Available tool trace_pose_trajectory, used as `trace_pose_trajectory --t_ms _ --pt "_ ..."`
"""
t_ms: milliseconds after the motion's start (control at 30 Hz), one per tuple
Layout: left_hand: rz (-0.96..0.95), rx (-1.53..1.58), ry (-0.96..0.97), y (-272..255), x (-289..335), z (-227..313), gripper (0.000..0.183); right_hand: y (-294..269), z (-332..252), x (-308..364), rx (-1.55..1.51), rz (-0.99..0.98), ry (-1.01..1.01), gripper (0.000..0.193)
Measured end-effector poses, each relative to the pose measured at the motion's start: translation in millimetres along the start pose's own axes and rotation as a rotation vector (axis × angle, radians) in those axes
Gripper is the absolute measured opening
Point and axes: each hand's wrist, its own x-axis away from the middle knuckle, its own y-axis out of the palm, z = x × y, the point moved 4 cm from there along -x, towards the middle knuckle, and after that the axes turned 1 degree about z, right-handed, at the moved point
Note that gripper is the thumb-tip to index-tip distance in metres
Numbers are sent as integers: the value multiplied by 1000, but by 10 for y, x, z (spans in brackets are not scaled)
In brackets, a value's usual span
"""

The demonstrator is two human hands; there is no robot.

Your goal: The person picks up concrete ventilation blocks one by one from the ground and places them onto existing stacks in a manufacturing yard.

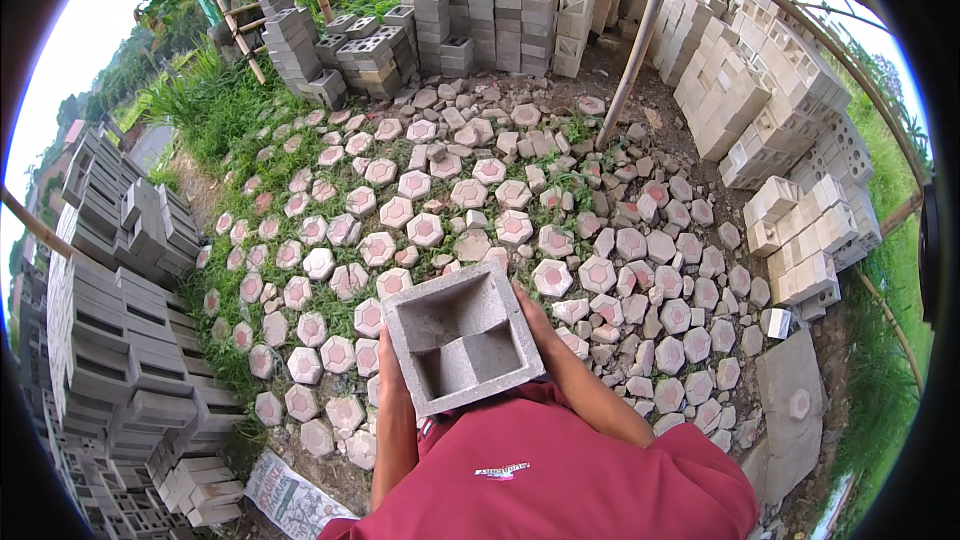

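Close to my chest I hold a grey hollow concrete block (pixel 515 345) between both hands. Its square open face is toward me, and a low inner partition shows inside. My left hand (pixel 391 370) presses along the block's left side, and my right hand (pixel 534 316) is against its right side. Most of the fingers are hidden behind the block. Beyond it, hexagonal paving stones (pixel 425 230) with pinkish centres cover the ground.
Stacks of grey blocks (pixel 130 340) stand at the left, with more block stacks (pixel 495 25) at the far side. Pale blocks (pixel 740 90) are piled at the right. A slanted pole (pixel 637 45) rises ahead. Loose rubble and a printed sack (pixel 290 500) lie on the ground.
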Motion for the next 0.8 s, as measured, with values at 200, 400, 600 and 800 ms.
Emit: trace_pose_trajectory --t_ms 200,400,600,800 --pt "39 -172 -186 400 -820 568 82 100 -164 -760 -121 126 33 67" --pt "67 -303 -212 497 -1705 744 94 186 -393 -1430 -247 226 -14 72" --pt "169 -408 -157 1046 -2749 1078 94 -85 -508 -2874 -38 89 -133 78" --pt "-14 -250 -85 1296 -3892 1490 80 333 -1272 -3988 -93 -8 -183 71"
